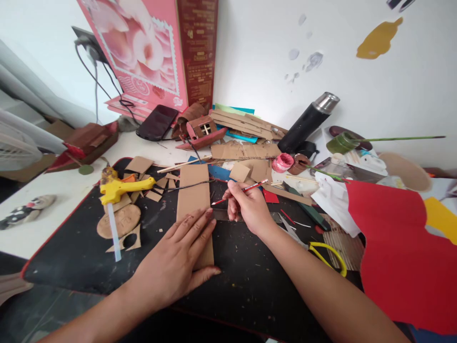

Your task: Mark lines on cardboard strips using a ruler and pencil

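Observation:
My left hand lies flat with fingers stretched over a brown cardboard strip, pressing it to the black mat. Its fingertips also rest at the end of a thin, dark ruler-like strip, which runs right beneath my other hand. Between the thumb and fingers of my right hand is a red pencil, its tip pointing left, close to the strip's right edge. Whether the tip touches the cardboard I cannot tell. Scissors with yellow handles lie beside my right forearm.
A yellow glue gun lies left among cardboard scraps. Paint jars, a black flask and small cardboard models stand behind. Red sheet material covers the right side. A green-handled cutter lies right of the pencil.

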Tool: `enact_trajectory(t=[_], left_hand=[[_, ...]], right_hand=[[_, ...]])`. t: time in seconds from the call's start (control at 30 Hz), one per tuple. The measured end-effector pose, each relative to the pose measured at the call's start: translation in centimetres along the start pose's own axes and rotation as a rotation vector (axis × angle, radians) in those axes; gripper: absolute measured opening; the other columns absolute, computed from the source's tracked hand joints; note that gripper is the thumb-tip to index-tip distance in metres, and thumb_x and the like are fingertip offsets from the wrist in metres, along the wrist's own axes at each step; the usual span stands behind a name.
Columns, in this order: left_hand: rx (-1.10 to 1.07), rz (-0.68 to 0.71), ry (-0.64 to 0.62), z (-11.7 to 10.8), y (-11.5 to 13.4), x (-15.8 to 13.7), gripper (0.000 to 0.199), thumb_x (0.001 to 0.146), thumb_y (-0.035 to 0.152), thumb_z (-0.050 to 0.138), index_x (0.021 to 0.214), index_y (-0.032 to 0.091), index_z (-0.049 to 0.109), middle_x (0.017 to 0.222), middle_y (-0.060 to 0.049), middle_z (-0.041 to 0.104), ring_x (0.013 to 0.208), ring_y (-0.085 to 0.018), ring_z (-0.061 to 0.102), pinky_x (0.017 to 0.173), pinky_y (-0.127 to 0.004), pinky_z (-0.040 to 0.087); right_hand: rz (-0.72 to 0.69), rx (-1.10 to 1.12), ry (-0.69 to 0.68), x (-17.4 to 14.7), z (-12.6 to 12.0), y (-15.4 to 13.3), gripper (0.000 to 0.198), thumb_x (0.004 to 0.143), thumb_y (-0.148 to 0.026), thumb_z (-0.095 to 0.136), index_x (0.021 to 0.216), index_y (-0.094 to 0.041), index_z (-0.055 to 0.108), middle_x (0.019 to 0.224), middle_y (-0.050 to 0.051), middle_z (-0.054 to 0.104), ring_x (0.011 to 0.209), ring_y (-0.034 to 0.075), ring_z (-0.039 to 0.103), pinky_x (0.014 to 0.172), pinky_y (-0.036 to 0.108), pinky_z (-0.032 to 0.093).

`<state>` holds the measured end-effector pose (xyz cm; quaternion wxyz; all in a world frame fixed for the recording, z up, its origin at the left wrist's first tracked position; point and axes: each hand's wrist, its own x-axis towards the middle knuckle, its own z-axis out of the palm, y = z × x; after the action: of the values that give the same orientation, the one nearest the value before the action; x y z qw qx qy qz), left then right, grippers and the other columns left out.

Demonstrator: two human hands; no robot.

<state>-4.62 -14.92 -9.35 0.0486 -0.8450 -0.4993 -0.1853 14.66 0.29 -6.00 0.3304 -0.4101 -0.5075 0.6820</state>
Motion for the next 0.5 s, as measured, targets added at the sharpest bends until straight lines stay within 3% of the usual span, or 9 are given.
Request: enact_trajectory(t=[0.2, 0.37, 0.5], left_hand=[[0.010, 0.055, -0.011, -0.4, -0.3, 0.2, 0.078, 0.112, 0.071, 0.048, 0.161, 0.011, 0.059, 0.172, -0.019, 0.054, 0.159, -0.037, 0.051, 0.129, -0.052, 0.044], [-0.109, 0.017, -0.037, -0.8, -0.7, 0.6, 0.086, 0.104, 0.082, 0.055, 0.159, 0.016, 0.063, 0.165, -0.018, 0.063, 0.153, -0.037, 0.057, 0.125, -0.053, 0.050], [-0.111, -0.077, 0.001, -0.6, -0.4, 1.1, 0.053, 0.115, 0.051, 0.054, 0.152, 0.016, 0.067, 0.160, -0.016, 0.067, 0.145, -0.033, 0.065, 0.120, -0.049, 0.056]], right_hand=[[-0.050, -0.032, 0.009, 0.5, 0.5, -0.5, 0.063, 0.089, -0.082, 0.077, 0.077, -0.021, 0.069, 0.047, -0.008, 0.054, 0.036, 0.010, 0.056, 0.036, 0.020, 0.037], [-0.023, -0.015, -0.025, 1.0, 1.0, -0.5, 0.064, 0.088, -0.084, 0.077, 0.076, -0.022, 0.067, 0.047, -0.008, 0.053, 0.035, 0.011, 0.056, 0.035, 0.020, 0.037], [-0.005, 0.002, -0.031, 1.2, 1.0, -0.3, 0.063, 0.089, -0.083, 0.076, 0.077, -0.022, 0.067, 0.047, -0.009, 0.053, 0.035, 0.011, 0.055, 0.034, 0.020, 0.036]])
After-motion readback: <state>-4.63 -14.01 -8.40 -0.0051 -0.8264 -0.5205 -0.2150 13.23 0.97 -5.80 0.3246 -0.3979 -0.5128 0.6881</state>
